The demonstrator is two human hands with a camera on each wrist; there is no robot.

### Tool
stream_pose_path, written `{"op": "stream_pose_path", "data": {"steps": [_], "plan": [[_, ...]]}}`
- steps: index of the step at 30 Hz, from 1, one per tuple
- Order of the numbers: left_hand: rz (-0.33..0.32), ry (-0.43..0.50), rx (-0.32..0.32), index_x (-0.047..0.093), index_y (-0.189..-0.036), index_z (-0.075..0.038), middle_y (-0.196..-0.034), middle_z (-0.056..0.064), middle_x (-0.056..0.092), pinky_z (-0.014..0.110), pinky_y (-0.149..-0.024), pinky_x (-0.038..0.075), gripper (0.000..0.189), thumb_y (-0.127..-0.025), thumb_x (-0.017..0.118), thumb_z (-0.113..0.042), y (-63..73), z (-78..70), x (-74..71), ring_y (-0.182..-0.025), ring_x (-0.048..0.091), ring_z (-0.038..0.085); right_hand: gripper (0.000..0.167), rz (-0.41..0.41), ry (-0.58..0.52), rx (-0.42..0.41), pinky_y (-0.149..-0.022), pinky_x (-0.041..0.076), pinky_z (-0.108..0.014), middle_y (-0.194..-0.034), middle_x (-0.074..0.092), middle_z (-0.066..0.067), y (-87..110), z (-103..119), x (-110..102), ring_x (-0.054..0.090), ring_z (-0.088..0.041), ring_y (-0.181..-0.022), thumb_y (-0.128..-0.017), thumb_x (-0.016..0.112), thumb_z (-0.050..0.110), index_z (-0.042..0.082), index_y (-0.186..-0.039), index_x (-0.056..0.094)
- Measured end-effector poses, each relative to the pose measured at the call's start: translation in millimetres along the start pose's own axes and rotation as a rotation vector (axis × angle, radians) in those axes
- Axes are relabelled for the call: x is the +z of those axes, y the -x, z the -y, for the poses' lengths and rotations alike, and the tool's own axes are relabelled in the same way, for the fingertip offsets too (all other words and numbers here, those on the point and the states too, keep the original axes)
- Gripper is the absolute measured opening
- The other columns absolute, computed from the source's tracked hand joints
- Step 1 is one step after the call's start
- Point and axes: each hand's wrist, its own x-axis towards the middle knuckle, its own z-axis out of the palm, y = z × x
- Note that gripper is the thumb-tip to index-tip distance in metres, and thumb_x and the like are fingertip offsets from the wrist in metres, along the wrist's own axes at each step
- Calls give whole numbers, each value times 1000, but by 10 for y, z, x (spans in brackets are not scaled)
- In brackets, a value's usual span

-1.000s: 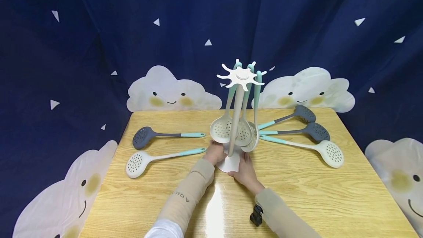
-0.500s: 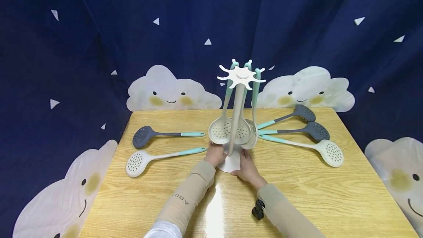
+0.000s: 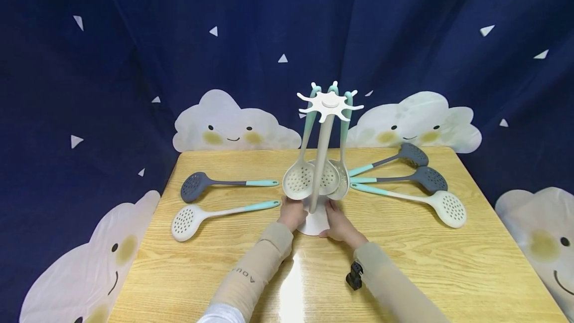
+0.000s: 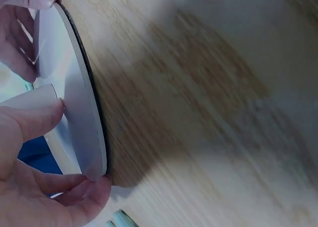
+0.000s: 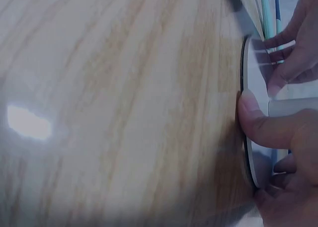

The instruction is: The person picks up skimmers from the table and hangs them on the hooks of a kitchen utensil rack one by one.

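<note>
A white utensil rack (image 3: 322, 163) stands upright on the wooden table, with a hooked top and a round base (image 3: 314, 223). Three pale perforated skimmers hang from hooks at its far side, among them a left skimmer (image 3: 298, 181) and a right skimmer (image 3: 342, 188); the pole partly hides the middle one. My left hand (image 3: 293, 212) grips the base's left edge, thumb on top near the pole in the left wrist view. On the opposite side, my right hand (image 3: 342, 226) holds the base, its thumb (image 5: 251, 108) at the rim in the right wrist view.
To the left lie a dark skimmer (image 3: 194, 186) and a white slotted turner (image 3: 185, 223), handles toward the rack. Lying at the right are two dark utensils, an upper one (image 3: 413, 154) and a lower one (image 3: 432, 179), plus a white slotted turner (image 3: 450, 208).
Between my hands the rack has turned counterclockwise as seen from above. Its hanging skimmers have shifted left, and my right hand has slid slightly right. The utensils lying on the table stay put.
</note>
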Motion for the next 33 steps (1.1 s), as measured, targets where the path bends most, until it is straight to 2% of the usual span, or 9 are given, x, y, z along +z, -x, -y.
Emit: {"op": "stream_pose_path", "data": {"steps": [6, 14, 19, 23, 26, 30, 33], "plan": [[-2, 80, -57, 51, -123, 5, -132, 20, 43, 42, -86, 46, 53, -79, 69, -19, 47, -31, 0, -115, 41, 36, 103, 38, 2, -53, -108, 21, -46, -143, 12, -35, -31, -49, -52, 15, -44, -133, -63, 81, 15, -17, -137, 17], [-15, 206, -106, 37, -134, 2, -140, 23, 27, 44, -90, 45, 67, -78, 70, -14, 104, -60, 18, -117, 36, 42, 103, 97, -10, -94, -109, 19, -45, -147, 10, -28, -89, -163, -106, 15, -41, -135, -63, 81, 14, -12, -140, 17], [-38, 268, -122, 35, -135, 2, -141, 25, 23, 45, -94, 42, 70, -76, 71, -12, 129, -79, 20, -119, 33, 42, 103, 113, -29, -129, -108, 19, -47, -147, 9, -29, -108, -216, -125, 15, -42, -134, -62, 81, 12, -13, -139, 16], [-48, 313, -155, 35, -134, 5, -137, 29, 23, 45, -88, 46, 70, -76, 72, -12, 153, -94, 10, -114, 35, 43, 104, 128, -24, -151, -108, 19, -48, -147, 10, -28, -118, -241, -138, 16, -43, -134, -61, 80, 9, -11, -140, 16], [-56, 275, -141, 37, -131, 7, -135, 32, 24, 45, -84, 48, 68, -77, 71, -14, 179, -108, -3, -111, 36, 44, 104, 131, -32, -165, -107, 19, -50, -147, 11, -28, -127, -243, -158, 16, -44, -133, -59, 81, 5, -12, -139, 17], [-80, 179, -82, 43, -127, 8, -135, 32, 28, 46, -88, 45, 63, -77, 72, -16, 210, -118, -17, -115, 35, 46, 104, 131, -50, -169, -108, 18, -50, -147, 13, -28, -136, -231, -186, 16, -43, -133, -57, 81, 4, -12, -139, 18], [-92, 169, -75, 44, -126, 7, -135, 30, 30, 45, -87, 45, 62, -77, 72, -17, 216, -115, -12, -115, 36, 45, 105, 126, -59, -175, -107, 18, -50, -146, 13, -28, -137, -229, -189, 16, -44, -133, -56, 81, 3, -11, -139, 19]]}}
